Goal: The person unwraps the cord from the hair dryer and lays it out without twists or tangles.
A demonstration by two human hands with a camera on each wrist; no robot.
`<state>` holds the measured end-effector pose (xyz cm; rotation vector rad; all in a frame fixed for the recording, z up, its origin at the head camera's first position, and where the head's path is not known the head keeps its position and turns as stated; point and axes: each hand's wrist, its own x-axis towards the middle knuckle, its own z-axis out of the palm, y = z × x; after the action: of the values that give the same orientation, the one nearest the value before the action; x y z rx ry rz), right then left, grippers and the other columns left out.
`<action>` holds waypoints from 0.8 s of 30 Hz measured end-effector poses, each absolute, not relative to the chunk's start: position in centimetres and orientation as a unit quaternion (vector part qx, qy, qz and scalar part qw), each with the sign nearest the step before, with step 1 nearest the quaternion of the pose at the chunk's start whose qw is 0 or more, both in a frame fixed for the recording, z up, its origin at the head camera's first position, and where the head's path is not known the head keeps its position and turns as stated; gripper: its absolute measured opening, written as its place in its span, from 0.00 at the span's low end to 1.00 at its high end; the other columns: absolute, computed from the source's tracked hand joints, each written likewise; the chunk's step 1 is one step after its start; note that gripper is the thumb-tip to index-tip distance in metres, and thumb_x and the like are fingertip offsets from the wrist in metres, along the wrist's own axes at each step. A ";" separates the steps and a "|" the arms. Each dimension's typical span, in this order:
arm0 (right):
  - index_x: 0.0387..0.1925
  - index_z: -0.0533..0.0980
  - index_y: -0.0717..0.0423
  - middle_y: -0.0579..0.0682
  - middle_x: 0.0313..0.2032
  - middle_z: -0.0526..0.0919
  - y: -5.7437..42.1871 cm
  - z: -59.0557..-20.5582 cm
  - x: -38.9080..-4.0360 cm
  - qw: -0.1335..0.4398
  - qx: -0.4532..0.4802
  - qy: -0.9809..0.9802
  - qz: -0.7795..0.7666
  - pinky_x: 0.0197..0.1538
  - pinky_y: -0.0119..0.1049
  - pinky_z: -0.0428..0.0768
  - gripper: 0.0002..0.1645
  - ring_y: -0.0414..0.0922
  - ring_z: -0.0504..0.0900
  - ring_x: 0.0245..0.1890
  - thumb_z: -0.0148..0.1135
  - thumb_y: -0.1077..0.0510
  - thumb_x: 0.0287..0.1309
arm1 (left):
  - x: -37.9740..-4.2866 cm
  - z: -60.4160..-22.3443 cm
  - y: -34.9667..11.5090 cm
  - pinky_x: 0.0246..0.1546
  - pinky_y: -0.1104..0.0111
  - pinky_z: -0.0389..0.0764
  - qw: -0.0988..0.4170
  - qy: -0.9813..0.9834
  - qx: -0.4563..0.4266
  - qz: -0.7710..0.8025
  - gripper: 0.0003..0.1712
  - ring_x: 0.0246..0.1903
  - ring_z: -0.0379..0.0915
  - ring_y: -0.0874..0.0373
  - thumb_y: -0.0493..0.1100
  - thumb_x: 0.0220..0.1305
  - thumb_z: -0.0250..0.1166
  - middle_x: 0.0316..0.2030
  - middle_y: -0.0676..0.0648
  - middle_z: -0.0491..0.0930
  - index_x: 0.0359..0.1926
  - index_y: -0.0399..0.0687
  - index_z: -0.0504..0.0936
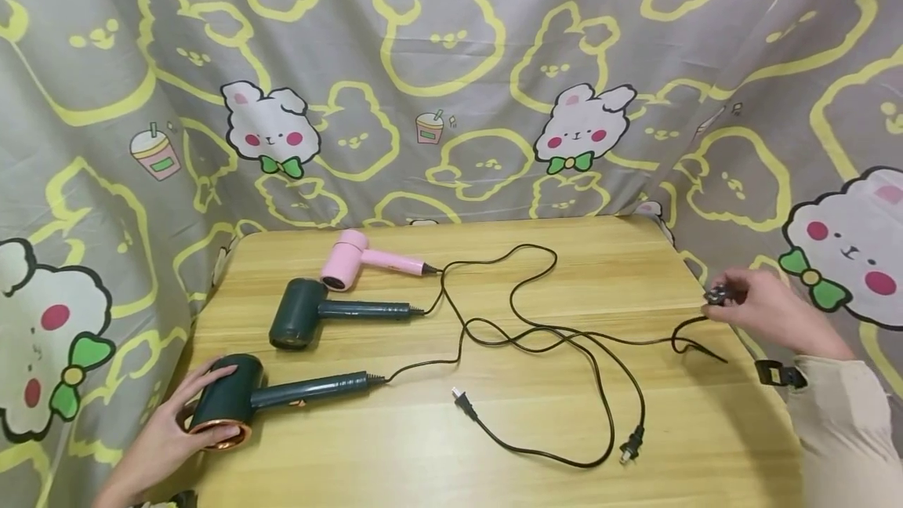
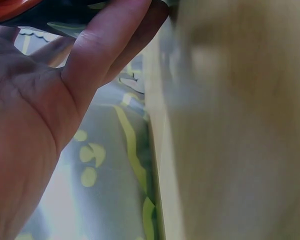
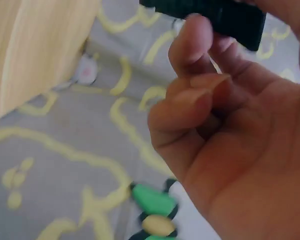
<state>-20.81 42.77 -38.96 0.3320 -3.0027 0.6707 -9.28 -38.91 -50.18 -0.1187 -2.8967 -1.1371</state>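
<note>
At the table's front left, my left hand (image 1: pixel 165 426) grips the barrel of a dark green hair dryer (image 1: pixel 236 394) with a copper-coloured rim. Its thumb lies by the rim and its fingers go over the top; the handle points right. Above the table's right edge, my right hand (image 1: pixel 772 312) pinches a small black plug (image 1: pixel 718 294) between thumb and fingers, with a black cord (image 1: pixel 687 324) hanging under it. The right wrist view shows the dark plug body (image 3: pixel 215 17) at the fingertips. In the left wrist view only the dryer's underside (image 2: pixel 65 17) shows.
Behind the gripped dryer lie another dark green hair dryer (image 1: pixel 299 316) and a pink one (image 1: pixel 346 261). Their black cords (image 1: pixel 536 335) cross mid-table. Two plugs, one (image 1: pixel 464 404) near the front middle and another (image 1: pixel 631 445) farther right, lie on the wooden table (image 1: pixel 395 461). Patterned curtain (image 1: pixel 451 139) surrounds it.
</note>
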 end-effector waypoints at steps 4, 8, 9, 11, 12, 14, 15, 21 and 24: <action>0.31 0.80 0.53 0.42 0.22 0.74 40.3 -38.8 -20.1 0.011 0.152 -0.962 0.225 0.25 0.30 0.66 0.06 0.31 0.66 0.21 0.71 0.60 0.60 | -9.3 -50.3 -38.8 0.43 0.84 0.69 0.018 -0.927 -0.054 -0.370 0.48 0.56 0.50 0.90 0.40 0.56 0.80 0.79 0.69 0.51 0.76 0.55 0.69; 0.31 0.79 0.53 0.41 0.23 0.75 38.9 -38.6 -20.2 0.004 0.172 -0.949 0.266 0.27 0.30 0.71 0.10 0.30 0.69 0.23 0.63 0.57 0.71 | -9.3 -50.3 -38.8 0.43 0.83 0.71 0.019 -0.923 -0.071 -0.377 0.48 0.56 0.51 0.90 0.38 0.55 0.80 0.77 0.72 0.50 0.76 0.52 0.69; 0.33 0.80 0.55 0.43 0.25 0.78 38.6 -38.5 -20.3 -0.002 0.175 -0.941 0.291 0.29 0.29 0.75 0.10 0.30 0.73 0.25 0.60 0.58 0.74 | -9.4 -50.3 -38.8 0.42 0.82 0.72 0.019 -0.923 -0.074 -0.378 0.48 0.56 0.52 0.90 0.37 0.55 0.80 0.77 0.72 0.50 0.76 0.52 0.69; 0.38 0.78 0.61 0.45 0.30 0.83 38.3 -38.1 -20.5 -0.033 0.174 -0.915 0.363 0.34 0.31 0.83 0.13 0.32 0.82 0.30 0.52 0.58 0.79 | -9.5 -50.3 -38.8 0.42 0.81 0.72 0.015 -0.923 -0.079 -0.376 0.48 0.57 0.51 0.90 0.37 0.55 0.79 0.78 0.70 0.50 0.76 0.51 0.68; 0.41 0.76 0.64 0.47 0.33 0.86 38.2 -37.9 -20.5 -0.054 0.176 -0.893 0.412 0.38 0.34 0.87 0.15 0.35 0.86 0.34 0.48 0.58 0.81 | -9.6 -50.2 -38.8 0.42 0.81 0.73 0.013 -0.923 -0.080 -0.375 0.48 0.56 0.51 0.90 0.37 0.56 0.79 0.79 0.70 0.50 0.76 0.51 0.68; 0.47 0.72 0.65 0.50 0.38 0.88 38.1 -37.4 -20.6 -0.098 0.189 -0.832 0.512 0.42 0.42 0.89 0.16 0.43 0.90 0.39 0.40 0.58 0.83 | -9.7 -50.2 -38.9 0.42 0.80 0.73 0.009 -0.924 -0.082 -0.374 0.48 0.57 0.50 0.90 0.37 0.56 0.79 0.79 0.68 0.49 0.76 0.51 0.67; 0.49 0.70 0.64 0.51 0.39 0.88 38.1 -37.2 -20.6 -0.119 0.206 -0.790 0.566 0.42 0.46 0.89 0.16 0.47 0.91 0.38 0.36 0.59 0.84 | -9.8 -50.2 -38.8 0.42 0.80 0.74 0.008 -0.924 -0.085 -0.374 0.48 0.57 0.50 0.90 0.37 0.56 0.79 0.80 0.68 0.49 0.76 0.51 0.67; 0.65 0.60 0.59 0.59 0.35 0.77 38.5 -35.7 -20.8 -0.260 0.331 -0.467 0.778 0.34 0.42 0.86 0.33 0.55 0.72 0.25 0.06 0.58 0.80 | -10.3 -50.1 -38.9 0.40 0.78 0.76 0.005 -0.918 -0.101 -0.384 0.49 0.57 0.52 0.91 0.35 0.56 0.78 0.77 0.75 0.47 0.77 0.50 0.67; 0.71 0.57 0.61 0.58 0.33 0.66 38.6 -35.3 -21.2 -0.301 0.313 -0.354 0.828 0.22 0.36 0.71 0.36 0.49 0.55 0.25 0.04 0.54 0.79 | -10.4 -50.2 -38.9 0.39 0.77 0.78 0.007 -0.913 -0.108 -0.394 0.50 0.56 0.54 0.91 0.34 0.55 0.78 0.77 0.75 0.47 0.77 0.49 0.66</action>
<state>-21.24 38.61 -35.32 1.2318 -1.3951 3.2593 -10.36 -38.95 -50.18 -0.3366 -2.8561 -1.2317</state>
